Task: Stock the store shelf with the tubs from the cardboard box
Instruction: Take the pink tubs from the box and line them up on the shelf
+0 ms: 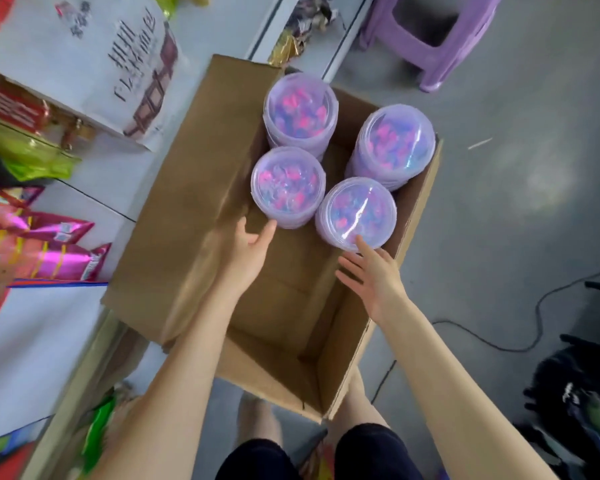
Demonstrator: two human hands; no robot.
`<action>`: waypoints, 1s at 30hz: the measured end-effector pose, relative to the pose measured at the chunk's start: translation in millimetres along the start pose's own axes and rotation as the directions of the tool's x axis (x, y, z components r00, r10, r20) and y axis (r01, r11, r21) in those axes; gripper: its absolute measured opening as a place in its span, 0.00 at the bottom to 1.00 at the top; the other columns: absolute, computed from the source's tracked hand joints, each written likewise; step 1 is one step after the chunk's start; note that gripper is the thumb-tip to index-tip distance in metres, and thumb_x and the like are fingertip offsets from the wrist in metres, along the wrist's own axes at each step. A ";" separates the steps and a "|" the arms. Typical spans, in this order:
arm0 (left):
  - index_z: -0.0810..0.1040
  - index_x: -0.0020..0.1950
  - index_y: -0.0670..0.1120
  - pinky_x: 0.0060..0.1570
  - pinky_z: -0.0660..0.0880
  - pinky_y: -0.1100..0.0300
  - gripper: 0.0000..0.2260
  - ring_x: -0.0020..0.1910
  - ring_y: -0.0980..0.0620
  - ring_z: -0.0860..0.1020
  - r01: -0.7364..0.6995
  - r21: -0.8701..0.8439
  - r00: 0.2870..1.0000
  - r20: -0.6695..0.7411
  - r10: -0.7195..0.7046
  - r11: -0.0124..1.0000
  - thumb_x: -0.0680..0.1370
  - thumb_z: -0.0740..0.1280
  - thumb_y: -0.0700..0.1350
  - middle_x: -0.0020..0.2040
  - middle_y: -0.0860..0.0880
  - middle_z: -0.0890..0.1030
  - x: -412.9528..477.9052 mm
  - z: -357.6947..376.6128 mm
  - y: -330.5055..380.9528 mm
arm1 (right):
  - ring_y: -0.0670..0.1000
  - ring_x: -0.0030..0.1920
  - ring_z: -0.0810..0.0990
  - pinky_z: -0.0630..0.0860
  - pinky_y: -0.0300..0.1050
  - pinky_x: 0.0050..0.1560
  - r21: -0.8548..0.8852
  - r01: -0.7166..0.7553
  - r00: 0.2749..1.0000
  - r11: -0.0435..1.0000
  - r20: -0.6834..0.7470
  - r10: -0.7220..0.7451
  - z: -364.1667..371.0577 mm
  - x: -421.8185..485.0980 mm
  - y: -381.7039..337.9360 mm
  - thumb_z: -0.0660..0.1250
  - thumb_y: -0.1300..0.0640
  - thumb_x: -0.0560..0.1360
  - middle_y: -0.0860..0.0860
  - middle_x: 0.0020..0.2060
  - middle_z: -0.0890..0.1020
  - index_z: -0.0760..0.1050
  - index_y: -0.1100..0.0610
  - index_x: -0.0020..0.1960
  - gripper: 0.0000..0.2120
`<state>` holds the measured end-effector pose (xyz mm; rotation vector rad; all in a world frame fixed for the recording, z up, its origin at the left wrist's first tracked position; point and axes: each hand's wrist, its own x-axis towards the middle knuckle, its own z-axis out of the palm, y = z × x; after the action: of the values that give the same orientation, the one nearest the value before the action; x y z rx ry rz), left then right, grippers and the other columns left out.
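Reaching into the open cardboard box (201,209) in the middle of the frame with both arms at once. Stretching the left grip (253,251) toward the lower-left tub (288,187), fingers straight, thumb tip just meeting the tub's near wall, curling round nothing yet. Spreading the right grip (371,275) wide beside it, laying one fingertip on the lid edge of the lower-right tub (355,213), likewise open and holding nothing. Probably opening both this wide for the tubs' girth, needing a full span to wrap a round purple wall.

Finding four tubs standing upright, packed close in a two-by-two cluster at the upper end of the box, showing pink and blue pieces through clear lids, with the upper-left tub (300,105) and the upper-right tub (395,140) behind the near pair. Showing bare cardboard across the lower half, suggesting a box partly unloaded. Going for the near pair first, seemingly for being closest.

Running the white store shelf (32,341) down the left of the frame just beside the box, likely for keeping each carry short; carrying pink foil snack bags (59,251) and, at the upper left, a printed white carton (84,64). Leaving a purple plastic stool (430,39) at the upper right well apart.

Calling next for closing each grip round a tub's wall below the lid and lifting straight up; risking a slip on smooth plastic if pinched by the lid alone
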<state>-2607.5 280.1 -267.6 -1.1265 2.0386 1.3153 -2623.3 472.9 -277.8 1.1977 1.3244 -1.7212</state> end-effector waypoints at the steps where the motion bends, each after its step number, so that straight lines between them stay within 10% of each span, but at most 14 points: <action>1: 0.52 0.76 0.42 0.46 0.72 0.68 0.33 0.44 0.56 0.77 -0.004 -0.058 1.000 -0.021 0.003 0.998 0.78 0.60 0.56 0.42 0.51 0.77 10.1 4.4 4.8 | 0.53 0.52 0.82 0.80 0.51 0.50 0.012 0.000 1.000 1.000 0.010 0.000 0.1 4.8 -3.0 0.70 0.49 0.73 0.58 0.54 0.80 0.67 0.57 0.66 0.25; 4: 0.59 0.73 0.43 0.57 0.74 0.54 0.29 0.48 0.52 0.80 -0.010 -0.202 0.997 -0.077 -0.005 0.979 0.77 0.62 0.56 0.42 0.55 0.78 27.3 14.4 14.0 | 0.54 0.48 0.84 0.81 0.48 0.47 0.005 0.035 0.998 0.999 0.042 -0.035 -0.9 12.9 -6.6 0.69 0.50 0.74 0.59 0.53 0.81 0.70 0.56 0.63 0.21; 10: 0.75 0.56 0.43 0.42 0.79 0.62 0.12 0.36 0.53 0.83 0.038 -0.501 0.988 -0.111 -0.108 0.865 0.78 0.64 0.50 0.46 0.43 0.82 26.7 27.0 20.7 | 0.50 0.33 0.78 0.80 0.47 0.49 -0.189 0.182 0.983 0.965 0.054 -0.175 -10.2 14.8 -6.8 0.67 0.49 0.75 0.56 0.44 0.85 0.71 0.53 0.62 0.18; 30: 0.79 0.52 0.42 0.35 0.79 0.63 0.09 0.33 0.49 0.83 -0.230 -0.531 0.940 -0.339 0.044 0.816 0.78 0.64 0.46 0.42 0.43 0.84 -204.3 -60.3 -99.6 | 0.50 0.29 0.70 0.77 0.43 0.42 -0.283 0.492 0.863 0.823 0.283 -0.418 -26.9 -171.1 55.7 0.68 0.51 0.74 0.60 0.40 0.82 0.77 0.53 0.57 0.13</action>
<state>-2408.2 284.3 -143.0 -1.5455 2.0264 2.0204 -2503.0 477.2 -141.5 0.4998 1.7933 -1.7661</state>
